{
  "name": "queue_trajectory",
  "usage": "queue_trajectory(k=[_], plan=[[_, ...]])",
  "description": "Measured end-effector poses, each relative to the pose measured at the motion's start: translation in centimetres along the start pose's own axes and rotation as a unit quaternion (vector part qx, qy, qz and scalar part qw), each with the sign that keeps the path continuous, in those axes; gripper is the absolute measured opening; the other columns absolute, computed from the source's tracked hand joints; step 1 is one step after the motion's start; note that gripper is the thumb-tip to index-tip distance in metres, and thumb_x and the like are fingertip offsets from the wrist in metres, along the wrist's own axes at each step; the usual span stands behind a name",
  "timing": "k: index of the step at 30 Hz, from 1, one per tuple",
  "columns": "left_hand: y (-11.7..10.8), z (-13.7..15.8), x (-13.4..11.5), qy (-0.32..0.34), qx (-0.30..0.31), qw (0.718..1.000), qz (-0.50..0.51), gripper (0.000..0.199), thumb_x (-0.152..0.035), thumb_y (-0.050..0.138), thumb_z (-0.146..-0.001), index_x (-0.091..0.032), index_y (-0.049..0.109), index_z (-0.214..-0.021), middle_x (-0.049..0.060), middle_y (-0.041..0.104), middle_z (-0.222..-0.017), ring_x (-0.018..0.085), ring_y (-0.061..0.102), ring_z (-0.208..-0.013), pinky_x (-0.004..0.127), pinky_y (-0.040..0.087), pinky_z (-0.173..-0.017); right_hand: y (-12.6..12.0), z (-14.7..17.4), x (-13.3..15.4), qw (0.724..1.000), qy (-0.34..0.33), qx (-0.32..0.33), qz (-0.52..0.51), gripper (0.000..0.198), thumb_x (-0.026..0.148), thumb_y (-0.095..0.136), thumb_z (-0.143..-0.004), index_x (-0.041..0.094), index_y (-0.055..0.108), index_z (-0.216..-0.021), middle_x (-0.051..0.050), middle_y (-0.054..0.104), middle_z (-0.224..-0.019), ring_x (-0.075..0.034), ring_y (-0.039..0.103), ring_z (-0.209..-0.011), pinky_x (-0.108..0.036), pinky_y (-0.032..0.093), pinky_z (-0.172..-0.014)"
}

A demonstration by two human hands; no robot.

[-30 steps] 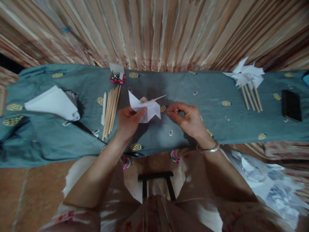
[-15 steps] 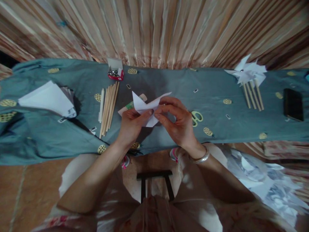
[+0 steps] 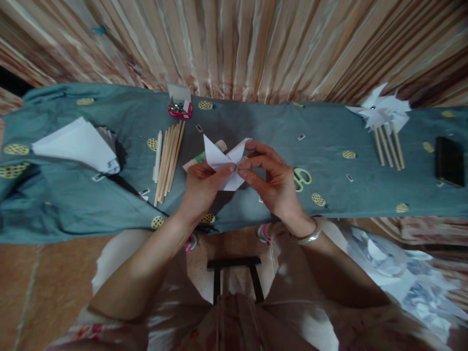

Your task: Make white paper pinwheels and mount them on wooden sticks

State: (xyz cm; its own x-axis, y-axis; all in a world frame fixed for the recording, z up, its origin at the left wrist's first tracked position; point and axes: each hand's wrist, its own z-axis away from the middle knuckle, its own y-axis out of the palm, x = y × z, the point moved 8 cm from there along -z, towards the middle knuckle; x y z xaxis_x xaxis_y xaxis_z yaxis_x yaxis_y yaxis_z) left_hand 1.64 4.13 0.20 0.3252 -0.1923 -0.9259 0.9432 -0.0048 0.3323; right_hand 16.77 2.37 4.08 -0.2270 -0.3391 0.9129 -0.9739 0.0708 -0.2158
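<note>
A white paper pinwheel [image 3: 227, 155], with its points folded toward the middle, is held up over the table between my two hands. My left hand [image 3: 202, 189] grips it from the left, thumb pressed near the centre. Thumb and fingers of my right hand [image 3: 272, 178] pinch at its right side near the centre; anything small between those fingertips is hidden. Behind the left fingers lies a pale and green item [image 3: 200, 157], partly covered. Light green scissors [image 3: 302, 179] rest just right of my right hand, their blades out of sight.
Wooden sticks [image 3: 170, 163] and a white pencil-like stick [image 3: 158, 156] lie left of centre. Behind them stands an opened red box of metal pins [image 3: 180, 108]. A paper stack [image 3: 75, 146] is far left; finished pinwheels [image 3: 386, 111] and a phone [image 3: 449, 161] are right.
The pinwheel has turned to face me more, showing its folded centre. My right fingertips have come closer to that centre. The whole view has shifted slightly.
</note>
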Motion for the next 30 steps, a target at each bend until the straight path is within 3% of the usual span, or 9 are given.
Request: queue_trajectory(k=[8,17,23,30], plan=[[-0.1,0.0,0.0,0.009,0.001,1.0,-0.016,0.022,-0.03,0.087,-0.065,-0.019,0.08,-0.083,0.002,0.079,-0.083,0.016,0.07,-0.072,0.028,0.057,-0.071,0.0,-0.1,-0.2,1.0,0.013,0.009,-0.019,0.003,0.032,0.076,-0.086,0.029,0.076,-0.086,-0.002,0.067,-0.125,-0.021,0.064,-0.112,-0.046,0.049,-0.108],[-0.1,0.0,-0.1,0.016,-0.002,0.999,-0.028,0.029,-0.036,0.091,-0.061,-0.019,0.079,-0.08,0.001,0.079,-0.08,0.015,0.069,-0.068,0.029,0.058,-0.069,0.4,0.0,-1.8,0.993,0.079,0.028,-0.089,0.013,0.038,0.079,-0.082,0.025,0.077,-0.084,-0.004,0.067,-0.124,-0.022,0.064,-0.117,-0.045,0.048,-0.11],[0.0,0.0,0.1,0.007,0.011,1.0,-0.012,0.028,-0.035,0.092,-0.061,-0.019,0.079,-0.08,0.001,0.079,-0.081,0.016,0.07,-0.069,0.029,0.058,-0.069,0.9,0.2,-3.0,0.975,0.148,0.047,-0.161,0.021,0.042,0.083,-0.077,0.023,0.077,-0.083,-0.005,0.068,-0.12,-0.021,0.065,-0.111,-0.036,0.055,-0.094],[0.0,0.1,0.3,-0.011,0.015,1.0,-0.004,0.03,-0.034,0.093,-0.059,-0.019,0.08,-0.081,0.002,0.078,-0.08,0.019,0.072,-0.074,0.03,0.058,-0.07,1.0,0.0,-3.0,0.973,0.142,0.052,-0.175,0.025,0.048,0.083,-0.076,0.025,0.076,-0.08,-0.003,0.07,-0.108,-0.018,0.065,-0.1,-0.034,0.056,-0.089]])
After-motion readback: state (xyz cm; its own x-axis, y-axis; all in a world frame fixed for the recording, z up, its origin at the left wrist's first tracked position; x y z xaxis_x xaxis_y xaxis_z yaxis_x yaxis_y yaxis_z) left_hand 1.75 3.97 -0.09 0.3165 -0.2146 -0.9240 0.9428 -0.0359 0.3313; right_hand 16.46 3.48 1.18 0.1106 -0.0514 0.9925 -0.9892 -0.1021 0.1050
